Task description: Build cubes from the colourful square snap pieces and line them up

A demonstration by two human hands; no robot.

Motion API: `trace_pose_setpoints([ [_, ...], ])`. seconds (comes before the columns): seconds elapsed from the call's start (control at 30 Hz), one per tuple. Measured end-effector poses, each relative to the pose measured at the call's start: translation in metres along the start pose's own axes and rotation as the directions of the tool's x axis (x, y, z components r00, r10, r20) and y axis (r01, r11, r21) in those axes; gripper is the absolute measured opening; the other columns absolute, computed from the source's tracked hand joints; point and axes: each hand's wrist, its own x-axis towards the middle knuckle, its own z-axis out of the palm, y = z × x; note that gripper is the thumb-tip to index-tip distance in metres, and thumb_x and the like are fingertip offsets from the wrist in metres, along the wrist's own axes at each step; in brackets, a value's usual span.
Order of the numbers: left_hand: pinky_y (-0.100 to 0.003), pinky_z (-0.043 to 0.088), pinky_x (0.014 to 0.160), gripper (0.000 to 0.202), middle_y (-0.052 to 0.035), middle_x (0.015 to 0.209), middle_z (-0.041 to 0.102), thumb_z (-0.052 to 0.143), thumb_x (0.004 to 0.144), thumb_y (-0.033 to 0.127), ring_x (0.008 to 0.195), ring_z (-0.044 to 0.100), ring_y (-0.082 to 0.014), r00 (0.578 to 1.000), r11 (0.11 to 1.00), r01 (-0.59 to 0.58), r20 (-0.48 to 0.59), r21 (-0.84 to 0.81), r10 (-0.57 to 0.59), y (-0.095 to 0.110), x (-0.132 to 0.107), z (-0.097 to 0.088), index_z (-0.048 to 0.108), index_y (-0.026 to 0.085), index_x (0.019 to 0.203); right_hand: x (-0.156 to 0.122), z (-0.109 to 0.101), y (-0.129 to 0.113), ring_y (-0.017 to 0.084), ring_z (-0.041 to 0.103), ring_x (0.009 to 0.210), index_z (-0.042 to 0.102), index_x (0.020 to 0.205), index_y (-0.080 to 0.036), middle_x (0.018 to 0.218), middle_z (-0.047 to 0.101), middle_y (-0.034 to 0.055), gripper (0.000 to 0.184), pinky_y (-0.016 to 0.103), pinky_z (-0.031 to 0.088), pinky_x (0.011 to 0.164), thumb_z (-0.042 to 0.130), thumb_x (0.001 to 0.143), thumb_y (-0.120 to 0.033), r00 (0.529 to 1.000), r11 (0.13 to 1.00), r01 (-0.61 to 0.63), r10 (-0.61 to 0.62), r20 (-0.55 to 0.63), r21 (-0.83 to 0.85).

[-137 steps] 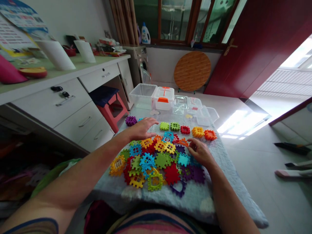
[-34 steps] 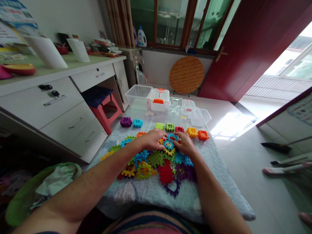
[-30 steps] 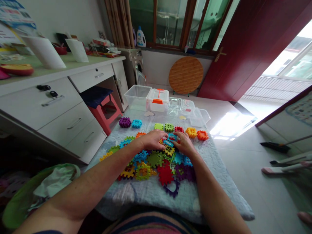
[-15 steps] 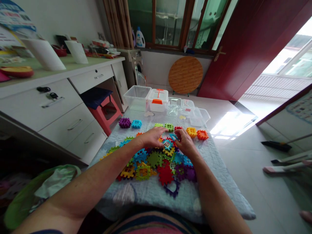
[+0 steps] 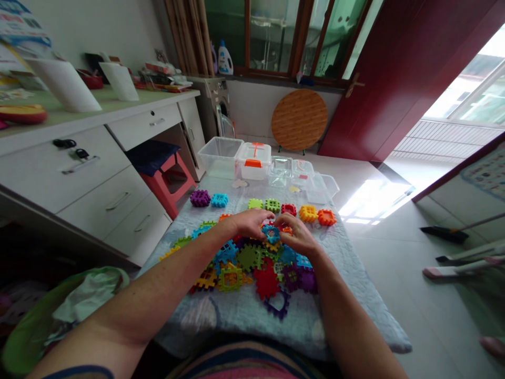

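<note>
- Cloth-covered tabletop, pale blue and quilted, stretches out in front of the seated person beside me, and both bare forearms reach across it.
- Over the heap, the left hand is curled, thumb and fingers closed on the left edge of a blue toothed tile.
- Facing it, the right hand is bent inward, its fingers closed on the tile's other side, so the piece sits between the two.
- Directly below and around lies a loose heap of interlocking plastic tiles: a solid red tile, a lime-green frame, a purple tile and more, some hidden beneath the left forearm.
- Just beyond the hands runs a row of chunky toothed blocks: purple, blue, two greens, red, yellow and orange.
- Farther back stand an open clear bin, a lidded box with an orange latch and shallower clear containers.
- Past those, a round wooden board leans by the wall, near a dark red door; a red stool with a navy seat stands to the left.
</note>
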Motion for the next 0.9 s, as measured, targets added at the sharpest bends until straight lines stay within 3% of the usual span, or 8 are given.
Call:
trace_pose_setpoints([
  [0.1, -0.036, 0.045, 0.099, 0.067, -0.013, 0.13, 0.063, 0.074, 0.065, 0.028, 0.117, 0.059, -0.0298, 0.999, 1.0, 0.014, 0.04, 0.014, -0.014, 0.004, 0.003, -0.001, 0.056, 0.015, 0.128, -0.001, -0.002, 0.0, 0.019, 0.057, 0.09, 0.057, 0.093, -0.02, 0.095, 0.06, 0.0045, 0.016, 0.034, 0.045, 0.084, 0.06, 0.077, -0.021, 0.997, 0.994, -0.056, 0.051, -0.053, -0.096],
  [0.27, -0.034, 0.046, 0.097, 0.071, -0.0118, 0.132, 0.062, 0.076, 0.062, 0.028, 0.117, 0.059, -0.0299, 0.998, 0.999, 0.016, 0.056, 0.034, -0.018, 0.001, 0.009, 0.001, 0.055, 0.016, 0.129, -0.004, 0.003, -0.002, 0.023, 0.059, 0.09, 0.054, 0.102, -0.02, 0.094, 0.062, 0.006, 0.044, 0.036, 0.047, 0.08, 0.076, 0.068, -0.037, 0.99, 0.964, -0.134, 0.14, 0.008, -0.228],
  [0.5, -0.031, 0.047, 0.094, 0.069, -0.0069, 0.127, 0.066, 0.071, 0.063, 0.02, 0.112, 0.063, -0.0272, 0.996, 0.998, -0.061, 0.056, -0.018, 0.062, -0.007, 0.011, 0.005, 0.055, 0.02, 0.13, -0.004, 0.01, -0.005, 0.023, 0.061, 0.093, 0.051, 0.112, -0.021, 0.1, 0.064, 0.0078, 0.049, 0.037, 0.048, 0.084, 0.068, 0.066, -0.021, 0.997, 0.971, -0.078, 0.072, -0.031, -0.228],
  [0.7, -0.033, 0.045, 0.1, 0.075, -0.0101, 0.131, 0.062, 0.074, 0.058, 0.016, 0.116, 0.059, -0.027, 0.995, 0.994, -0.099, 0.008, -0.05, 0.099, -0.004, 0.01, 0.003, 0.053, 0.017, 0.13, -0.003, 0.011, -0.001, 0.026, 0.059, 0.101, 0.051, 0.119, -0.02, 0.108, 0.064, 0.0101, 0.055, 0.04, 0.047, 0.091, 0.06, 0.065, -0.011, 0.996, 0.975, 0.045, -0.062, -0.069, -0.216],
  [0.9, -0.031, 0.048, 0.091, 0.068, -0.0087, 0.118, 0.067, 0.07, 0.062, 0.015, 0.106, 0.064, -0.0252, 1.0, 0.995, -0.03, -0.008, -0.094, 0.03, 0.005, 0.005, 0.002, 0.052, 0.017, 0.127, -0.003, 0.011, 0.004, 0.025, 0.06, 0.105, 0.048, 0.128, -0.021, 0.113, 0.064, 0.0094, 0.059, 0.041, 0.047, 0.094, 0.061, 0.071, -0.014, 0.996, 0.981, 0.063, -0.074, -0.054, -0.182],
])
